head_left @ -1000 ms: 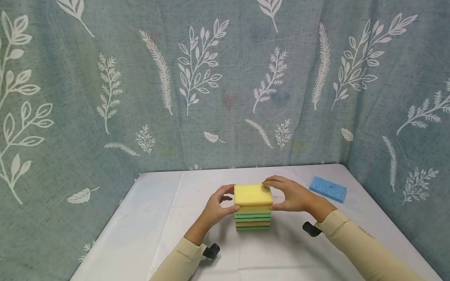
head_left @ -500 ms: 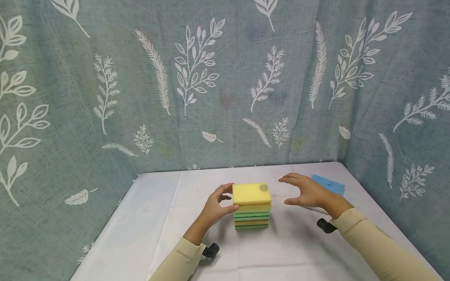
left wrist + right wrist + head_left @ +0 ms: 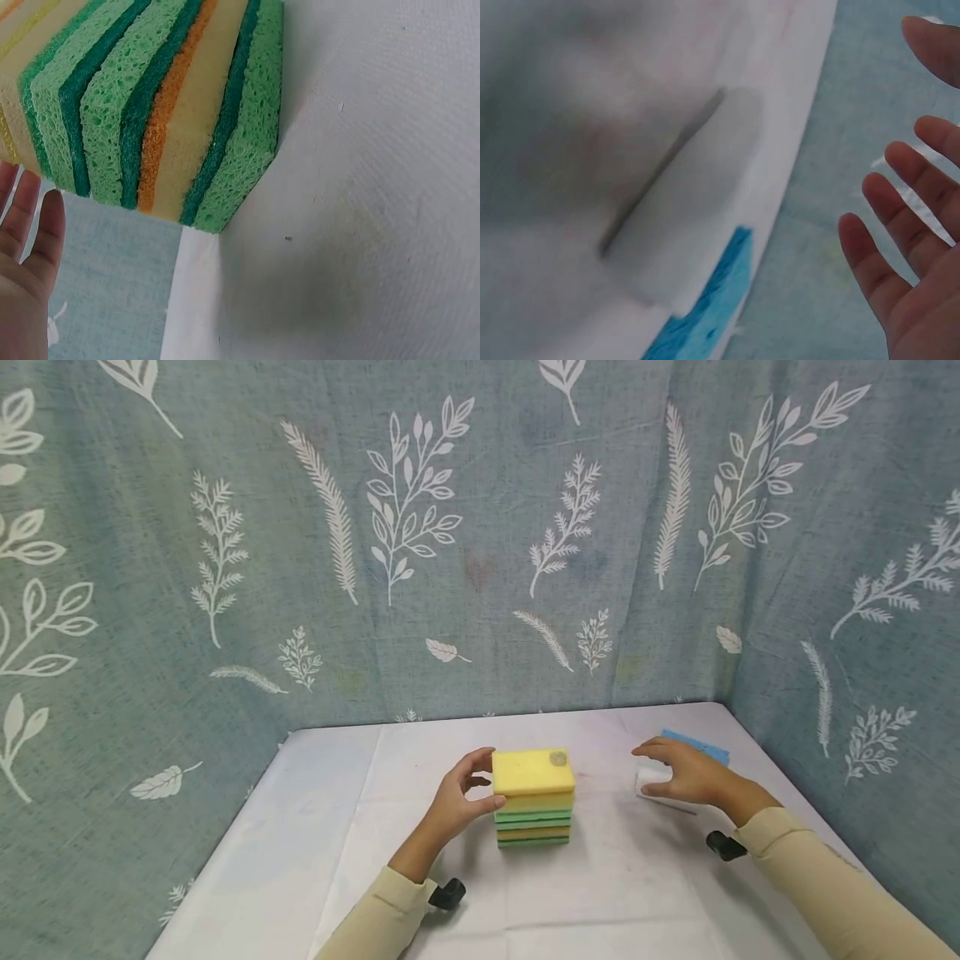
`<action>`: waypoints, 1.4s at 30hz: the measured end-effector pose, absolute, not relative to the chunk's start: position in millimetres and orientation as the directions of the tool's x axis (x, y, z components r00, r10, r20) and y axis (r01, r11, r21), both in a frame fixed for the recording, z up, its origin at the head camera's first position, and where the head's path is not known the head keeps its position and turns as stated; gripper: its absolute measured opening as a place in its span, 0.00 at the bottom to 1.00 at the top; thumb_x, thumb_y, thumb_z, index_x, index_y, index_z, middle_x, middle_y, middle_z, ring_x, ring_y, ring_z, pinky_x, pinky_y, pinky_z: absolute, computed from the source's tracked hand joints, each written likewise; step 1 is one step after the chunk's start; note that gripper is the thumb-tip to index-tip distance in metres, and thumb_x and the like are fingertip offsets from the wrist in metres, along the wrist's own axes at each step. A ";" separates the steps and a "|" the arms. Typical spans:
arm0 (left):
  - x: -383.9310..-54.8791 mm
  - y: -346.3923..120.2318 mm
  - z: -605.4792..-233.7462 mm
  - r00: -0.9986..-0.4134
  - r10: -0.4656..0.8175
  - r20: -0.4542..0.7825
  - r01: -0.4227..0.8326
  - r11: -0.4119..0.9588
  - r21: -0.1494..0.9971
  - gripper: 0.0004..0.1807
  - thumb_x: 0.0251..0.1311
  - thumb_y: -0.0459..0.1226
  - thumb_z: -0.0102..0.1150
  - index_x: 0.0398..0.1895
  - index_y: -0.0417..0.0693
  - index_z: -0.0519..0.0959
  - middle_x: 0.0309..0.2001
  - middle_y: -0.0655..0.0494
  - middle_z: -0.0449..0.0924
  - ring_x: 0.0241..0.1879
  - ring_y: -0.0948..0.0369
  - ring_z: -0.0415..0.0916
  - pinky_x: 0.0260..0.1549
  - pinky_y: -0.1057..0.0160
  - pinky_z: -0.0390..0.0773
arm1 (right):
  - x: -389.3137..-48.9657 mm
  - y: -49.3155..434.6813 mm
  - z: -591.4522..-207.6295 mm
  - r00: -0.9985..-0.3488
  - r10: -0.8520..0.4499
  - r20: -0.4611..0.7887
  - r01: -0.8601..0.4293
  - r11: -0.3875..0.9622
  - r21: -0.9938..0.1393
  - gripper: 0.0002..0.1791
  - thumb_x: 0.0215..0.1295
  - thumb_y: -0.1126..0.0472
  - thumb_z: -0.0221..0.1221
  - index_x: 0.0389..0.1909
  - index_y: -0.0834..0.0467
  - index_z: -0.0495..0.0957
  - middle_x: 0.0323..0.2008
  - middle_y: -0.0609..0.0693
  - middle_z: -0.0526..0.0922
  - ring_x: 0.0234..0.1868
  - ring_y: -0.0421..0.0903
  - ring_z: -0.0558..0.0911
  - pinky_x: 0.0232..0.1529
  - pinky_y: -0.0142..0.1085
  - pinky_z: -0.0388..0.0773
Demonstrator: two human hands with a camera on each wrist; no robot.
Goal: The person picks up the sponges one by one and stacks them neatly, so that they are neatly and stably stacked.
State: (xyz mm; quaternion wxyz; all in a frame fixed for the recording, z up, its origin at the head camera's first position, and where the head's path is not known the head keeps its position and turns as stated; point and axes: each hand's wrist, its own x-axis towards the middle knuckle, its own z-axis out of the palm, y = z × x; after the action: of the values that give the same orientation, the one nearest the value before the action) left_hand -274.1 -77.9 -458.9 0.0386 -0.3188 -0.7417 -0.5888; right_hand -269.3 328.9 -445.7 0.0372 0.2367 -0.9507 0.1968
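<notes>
A stack of sponges [image 3: 532, 814] in green, tan and yellow layers stands on the table, topped by a yellow sponge [image 3: 528, 771] with a round grey mark. My left hand [image 3: 461, 797] rests at the stack's upper left side, thumb by the front corner and fingers by the back. In the left wrist view its fingertips reach the edge of the layers, fingers fairly straight. My right hand [image 3: 693, 777], fingers apart and holding nothing, hovers over a white block [image 3: 647, 777]. Blurred in the right wrist view, that white block [image 3: 690, 202] lies beside a blue sponge [image 3: 716, 300].
The blue sponge [image 3: 701, 745] lies at the back right of the white-covered table [image 3: 420, 893], partly hidden behind my right hand. Leaf-patterned cloth [image 3: 480, 543] hangs round the back and sides.
My right hand has left the stack's right side and moved right, over the white block, which has come into sight. The left hand stays at the stack.
</notes>
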 end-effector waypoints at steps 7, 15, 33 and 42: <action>-275.2 -78.9 -457.3 -0.787 0.420 0.451 0.529 0.084 0.845 0.38 0.53 0.32 0.70 0.68 0.40 0.65 0.53 0.41 0.75 0.55 0.47 0.71 0.53 0.40 0.71 | -272.9 349.9 -455.0 -0.917 -0.379 0.121 -0.396 0.840 -0.371 0.33 0.60 0.52 0.67 0.63 0.63 0.73 0.63 0.65 0.70 0.64 0.67 0.66 0.59 0.63 0.64; -275.3 -79.5 -456.9 -0.790 0.418 0.449 0.527 0.088 0.845 0.40 0.53 0.33 0.70 0.69 0.42 0.64 0.54 0.42 0.75 0.55 0.48 0.71 0.53 0.41 0.72 | -281.0 367.1 -454.8 -0.924 -0.355 0.138 -0.381 0.863 -0.331 0.29 0.60 0.55 0.67 0.59 0.65 0.76 0.58 0.64 0.74 0.60 0.67 0.71 0.57 0.62 0.67; -276.5 -78.8 -456.7 -0.774 0.433 0.462 0.541 0.072 0.838 0.36 0.54 0.32 0.69 0.67 0.39 0.66 0.53 0.39 0.75 0.55 0.48 0.72 0.52 0.41 0.72 | -298.2 392.8 -463.7 -0.956 -0.269 0.115 -0.292 0.905 -0.311 0.26 0.63 0.53 0.64 0.55 0.67 0.78 0.55 0.66 0.76 0.57 0.67 0.72 0.56 0.62 0.68; -274.1 -78.3 -458.2 -0.780 0.432 0.454 0.530 0.069 0.845 0.36 0.54 0.32 0.69 0.67 0.39 0.66 0.52 0.40 0.75 0.54 0.45 0.71 0.52 0.38 0.71 | -301.8 399.7 -468.9 -0.972 -0.219 0.084 -0.234 0.923 -0.307 0.25 0.62 0.56 0.63 0.55 0.70 0.77 0.55 0.69 0.75 0.58 0.69 0.70 0.57 0.63 0.66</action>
State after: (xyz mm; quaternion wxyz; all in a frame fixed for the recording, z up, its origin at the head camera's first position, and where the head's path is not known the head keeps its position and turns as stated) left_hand -274.1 -78.3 -458.2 0.0411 -0.3295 -0.7300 -0.5974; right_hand -301.8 399.7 -468.9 0.0243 0.1155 -0.9801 0.1593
